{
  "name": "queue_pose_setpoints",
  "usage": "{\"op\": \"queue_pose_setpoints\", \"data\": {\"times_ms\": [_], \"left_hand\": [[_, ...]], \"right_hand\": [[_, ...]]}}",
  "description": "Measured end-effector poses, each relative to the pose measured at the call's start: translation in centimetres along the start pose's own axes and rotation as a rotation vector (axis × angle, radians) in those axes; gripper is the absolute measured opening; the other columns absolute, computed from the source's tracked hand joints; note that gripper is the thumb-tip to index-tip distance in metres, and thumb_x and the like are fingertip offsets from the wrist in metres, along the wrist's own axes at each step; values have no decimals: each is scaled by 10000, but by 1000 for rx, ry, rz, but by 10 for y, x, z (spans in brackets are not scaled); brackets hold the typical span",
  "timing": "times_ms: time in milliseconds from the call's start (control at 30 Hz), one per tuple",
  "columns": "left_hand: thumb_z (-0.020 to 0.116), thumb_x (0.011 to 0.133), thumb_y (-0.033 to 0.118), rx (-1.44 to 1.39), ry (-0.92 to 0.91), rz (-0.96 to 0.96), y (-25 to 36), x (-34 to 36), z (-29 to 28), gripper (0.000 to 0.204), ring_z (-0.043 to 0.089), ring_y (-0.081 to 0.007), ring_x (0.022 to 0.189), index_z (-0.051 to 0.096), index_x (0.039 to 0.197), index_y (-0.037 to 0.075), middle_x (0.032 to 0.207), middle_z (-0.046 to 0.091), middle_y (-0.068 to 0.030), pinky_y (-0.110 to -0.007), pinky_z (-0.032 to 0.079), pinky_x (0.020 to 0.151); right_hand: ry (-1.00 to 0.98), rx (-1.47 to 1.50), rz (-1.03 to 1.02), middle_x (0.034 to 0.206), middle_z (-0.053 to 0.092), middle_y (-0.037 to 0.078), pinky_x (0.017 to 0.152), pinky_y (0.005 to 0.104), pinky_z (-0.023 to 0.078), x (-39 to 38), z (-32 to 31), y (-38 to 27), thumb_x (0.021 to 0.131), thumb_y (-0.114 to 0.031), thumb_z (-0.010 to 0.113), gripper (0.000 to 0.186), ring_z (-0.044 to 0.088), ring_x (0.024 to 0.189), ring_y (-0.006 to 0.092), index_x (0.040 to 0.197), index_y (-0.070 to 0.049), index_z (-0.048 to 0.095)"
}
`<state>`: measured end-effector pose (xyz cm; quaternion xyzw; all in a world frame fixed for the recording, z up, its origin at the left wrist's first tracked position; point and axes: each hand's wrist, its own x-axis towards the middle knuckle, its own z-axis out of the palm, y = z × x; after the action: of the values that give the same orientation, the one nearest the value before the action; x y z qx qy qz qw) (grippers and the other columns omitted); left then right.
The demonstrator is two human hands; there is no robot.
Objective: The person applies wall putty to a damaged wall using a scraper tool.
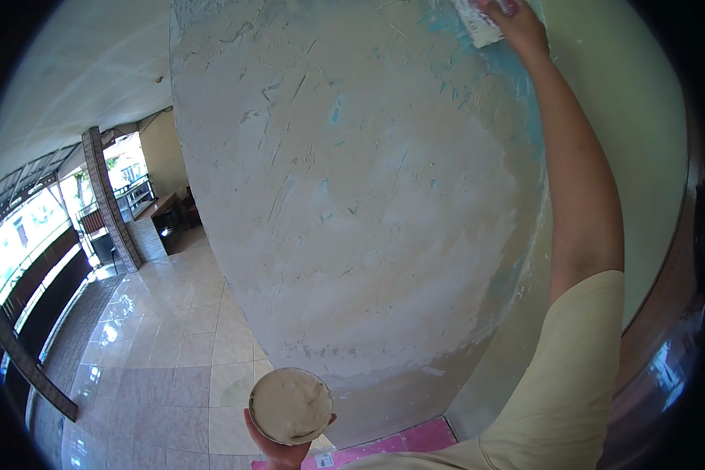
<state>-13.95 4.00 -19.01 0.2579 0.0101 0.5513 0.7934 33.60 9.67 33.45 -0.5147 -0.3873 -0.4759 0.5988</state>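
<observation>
My right hand (517, 27) is raised high at the top right, fingers closed on a wide putty scraper (478, 23) smeared with pale filler, against the upper right of the patchy wall (352, 219), where blue paint shows through the plaster. My left hand (278, 446) is low in the middle, wrapped under and around a round tub (290, 399) of creamy beige filler, which it holds upright in front of the wall's lower part.
A pink mat or sheet (399, 439) lies at the wall's foot. A pale green wall (627, 133) meets it on the right. At left are a tiled floor (164, 337), a pillar (102, 188), a counter (160, 219) and a gate (31, 305).
</observation>
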Motion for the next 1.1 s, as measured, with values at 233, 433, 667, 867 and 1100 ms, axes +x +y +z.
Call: {"op": "queue_pose_setpoints", "data": {"times_ms": [233, 433, 667, 867, 1100], "left_hand": [[386, 841, 818, -770, 77, 35, -5, 1, 10, 914, 295, -472, 1432, 292, 1546, 245, 1582, 280, -114, -840, 304, 999], [374, 837, 826, -486, 98, -78, -19, 7, 9, 929, 298, -477, 1429, 274, 1559, 249, 1597, 263, -116, -845, 303, 990], [400, 885, 770, -471, 76, -28, -38, 7, 11, 878, 274, -457, 1447, 253, 1568, 238, 1608, 234, -132, -825, 286, 1018], [403, 873, 780, -24, 30, -49, -59, 17, 11, 889, 277, -461, 1444, 264, 1566, 241, 1606, 237, -133, -830, 280, 1016], [404, 878, 777, -450, 66, -77, -76, 17, 32, 885, 287, -453, 1440, 266, 1564, 236, 1603, 241, -130, -819, 291, 1022]], "right_hand": [[-145, 359, -217, 1129, 693, 236, 902, 447, 527, -35, -9, -64, 800, -538, 779, 728, 677, 1063, 378, 1211, 27, 577], [-145, -28, -81, 1137, 681, 261, 916, 473, 522, -2, 6, -37, 818, -546, 751, 770, 660, 1087, 403, 1277, 37, 547], [-39, 163, -139, 1123, 693, 235, 900, 451, 523, 7, 2, 7, 851, -565, 727, 727, 679, 1068, 335, 1259, 18, 579], [-368, 46, -44, 1068, 701, 227, 878, 436, 524, -5, 11, 4, 856, -498, 752, 629, 675, 1052, 371, 1219, -3, 613], [-202, 140, 81, 1030, 724, 143, 874, 357, 500, 36, 4, 94, 833, -699, 664, 773, 690, 975, 254, 1115, 21, 676]]}}
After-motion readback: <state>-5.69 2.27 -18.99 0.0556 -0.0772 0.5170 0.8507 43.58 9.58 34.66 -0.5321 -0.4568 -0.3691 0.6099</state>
